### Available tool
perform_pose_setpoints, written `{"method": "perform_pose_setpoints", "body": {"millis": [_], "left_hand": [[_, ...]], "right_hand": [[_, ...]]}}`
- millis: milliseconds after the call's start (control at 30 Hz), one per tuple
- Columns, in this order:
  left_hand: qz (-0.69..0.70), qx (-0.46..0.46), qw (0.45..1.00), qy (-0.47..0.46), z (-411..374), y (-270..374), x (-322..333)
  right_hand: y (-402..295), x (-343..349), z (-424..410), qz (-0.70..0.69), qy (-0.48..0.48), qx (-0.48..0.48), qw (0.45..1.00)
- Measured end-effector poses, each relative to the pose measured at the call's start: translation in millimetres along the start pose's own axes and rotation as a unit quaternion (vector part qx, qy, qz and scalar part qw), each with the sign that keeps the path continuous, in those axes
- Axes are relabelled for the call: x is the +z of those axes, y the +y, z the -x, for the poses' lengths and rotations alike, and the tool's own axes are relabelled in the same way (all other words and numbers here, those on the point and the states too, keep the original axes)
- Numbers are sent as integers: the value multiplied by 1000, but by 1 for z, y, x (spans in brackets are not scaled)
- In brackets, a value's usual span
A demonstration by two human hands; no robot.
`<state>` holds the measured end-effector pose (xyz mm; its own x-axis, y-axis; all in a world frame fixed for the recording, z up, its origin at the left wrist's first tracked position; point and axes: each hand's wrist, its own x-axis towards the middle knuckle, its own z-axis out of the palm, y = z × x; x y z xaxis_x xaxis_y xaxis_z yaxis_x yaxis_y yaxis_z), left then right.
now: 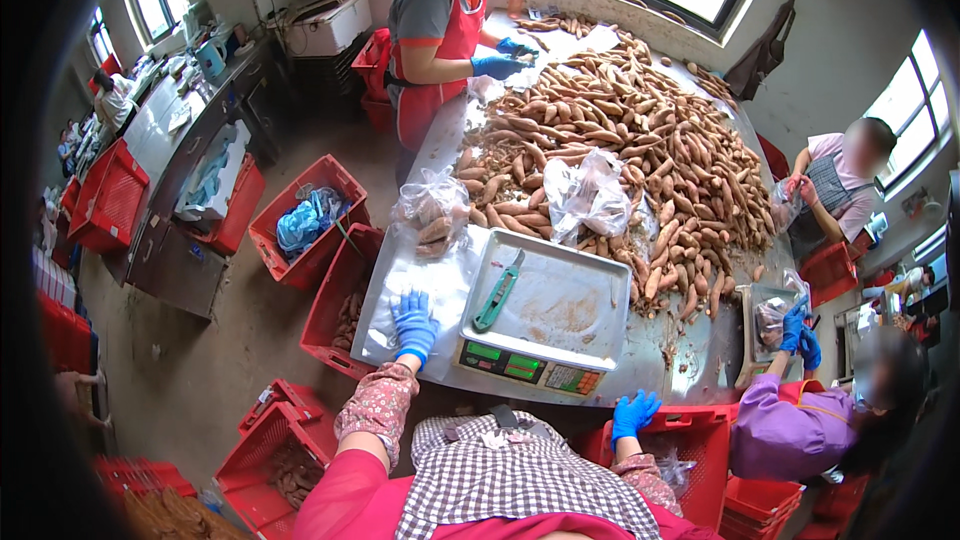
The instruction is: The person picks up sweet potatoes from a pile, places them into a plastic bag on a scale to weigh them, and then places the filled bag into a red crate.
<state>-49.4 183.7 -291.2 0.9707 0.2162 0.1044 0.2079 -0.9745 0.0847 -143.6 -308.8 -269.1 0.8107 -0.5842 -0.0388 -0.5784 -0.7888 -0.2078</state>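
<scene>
In a blue glove, my left hand [415,326] lies palm down on a stack of clear plastic bags [391,286] at the table's left edge. Just beyond it stands a clear bag of sweet potatoes [431,217]. To its right is a digital scale [546,307] with a lit display. A green utility knife [498,300] rests on the scale's metal pan, its blade pointing away from me. My right hand [634,418], also gloved in blue, is by the table's front edge at a red crate [694,439]. Its fingers look apart, with nothing seen in them.
A large heap of sweet potatoes [600,120] covers much of the metal table [637,360], with a crumpled plastic bag [586,191] on it. Co-workers stand at the far left [431,52], far right [832,180] and near right [795,420]. Red crates [307,221] flank the table's left side.
</scene>
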Motion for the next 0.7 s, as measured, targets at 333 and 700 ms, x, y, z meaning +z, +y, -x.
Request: {"method": "perform_pose_setpoints", "body": {"millis": [333, 700], "left_hand": [[-18, -37, 997, 68, 14, 10, 8], [-6, -44, 998, 35, 15, 21, -15]], "right_hand": [[-9, 5, 7, -30, 51, -8, 998], [-11, 3, 3, -37, 43, -15, 998]]}}
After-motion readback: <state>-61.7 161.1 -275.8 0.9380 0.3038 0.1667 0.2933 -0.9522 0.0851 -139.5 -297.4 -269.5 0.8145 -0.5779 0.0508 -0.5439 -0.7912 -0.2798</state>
